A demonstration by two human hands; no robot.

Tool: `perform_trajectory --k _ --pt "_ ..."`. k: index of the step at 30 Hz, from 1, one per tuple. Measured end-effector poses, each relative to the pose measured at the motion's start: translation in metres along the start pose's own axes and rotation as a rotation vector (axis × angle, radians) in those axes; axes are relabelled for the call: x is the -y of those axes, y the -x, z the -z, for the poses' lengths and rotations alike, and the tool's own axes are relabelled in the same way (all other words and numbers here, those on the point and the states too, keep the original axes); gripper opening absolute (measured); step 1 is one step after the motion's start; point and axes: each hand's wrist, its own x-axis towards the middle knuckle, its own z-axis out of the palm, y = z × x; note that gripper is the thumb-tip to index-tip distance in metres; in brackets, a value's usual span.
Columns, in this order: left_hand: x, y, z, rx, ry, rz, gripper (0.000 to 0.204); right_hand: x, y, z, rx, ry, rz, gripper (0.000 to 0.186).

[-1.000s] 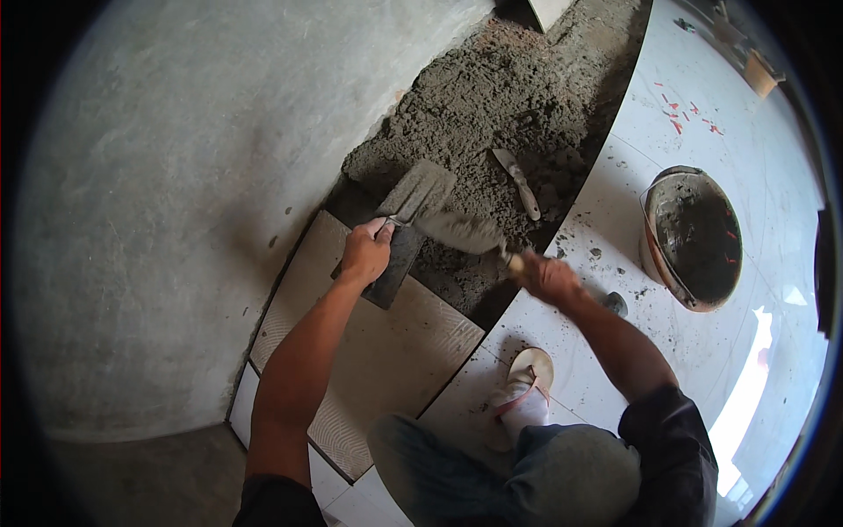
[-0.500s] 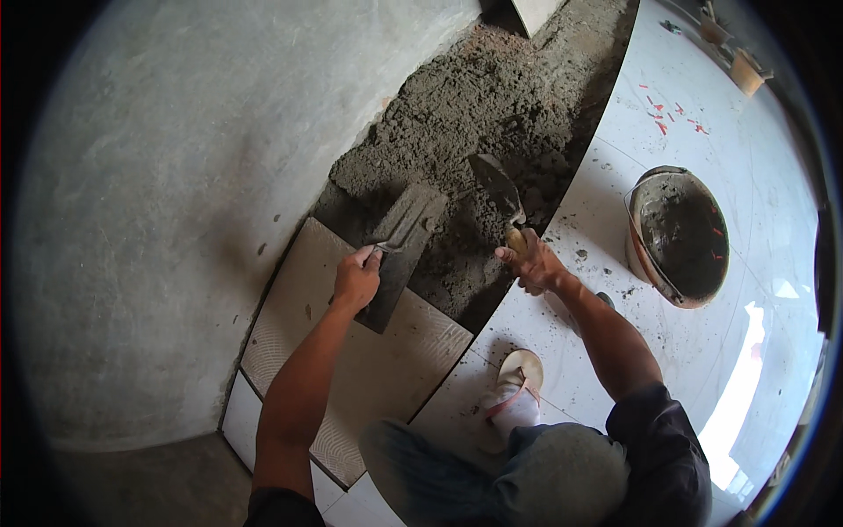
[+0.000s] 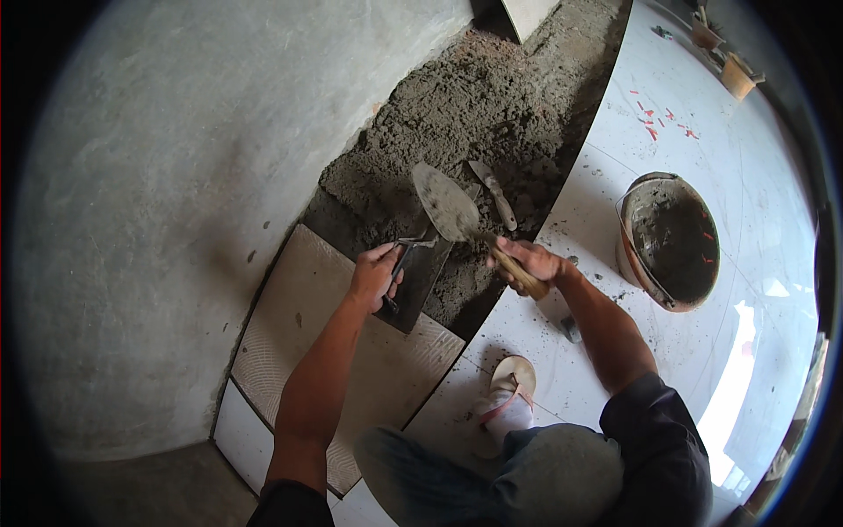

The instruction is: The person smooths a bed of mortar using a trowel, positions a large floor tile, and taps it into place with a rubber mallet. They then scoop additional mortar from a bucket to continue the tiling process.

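Wrapped round the handle of a flat rectangular plastering trowel, my left hand is closed over the near edge of the mortar. The plastering trowel's far end lies behind the other blade. My right hand grips a pointed brick trowel by its wooden handle. Its mortar-smeared blade points up and left, overlapping the plastering trowel in view; whether they touch I cannot tell. A small pale-handled tool lies on the grey, lumpy mortar. Below my left hand is a tile with ridged markings.
A bucket holding wet grey mix stands on the white tiled floor at right. Small red pieces are scattered beyond it. A grey wall bounds the left. One sandalled foot is near the mortar's edge.
My right hand has turned the brick trowel leftward, bringing its blade over the plastering trowel. The small pale-handled tool now shows. My left hand has shifted slightly right, its grip turned.
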Motion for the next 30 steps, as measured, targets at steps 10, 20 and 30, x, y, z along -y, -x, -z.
perform_trajectory --k 10,20,30 --pt "-0.041 -0.014 0.018 -0.097 0.114 0.017 0.025 -0.076 0.039 0.017 -0.153 0.013 -0.104 0.060" --pt "-0.024 -0.013 -0.013 -0.117 0.295 0.255 0.022 0.006 -0.060 -0.025 -0.830 0.835 0.566 0.038" --pt "-0.027 -0.016 -0.039 -0.175 0.550 0.237 0.016 -0.067 -0.067 -0.047 -0.727 0.941 0.514 0.030"
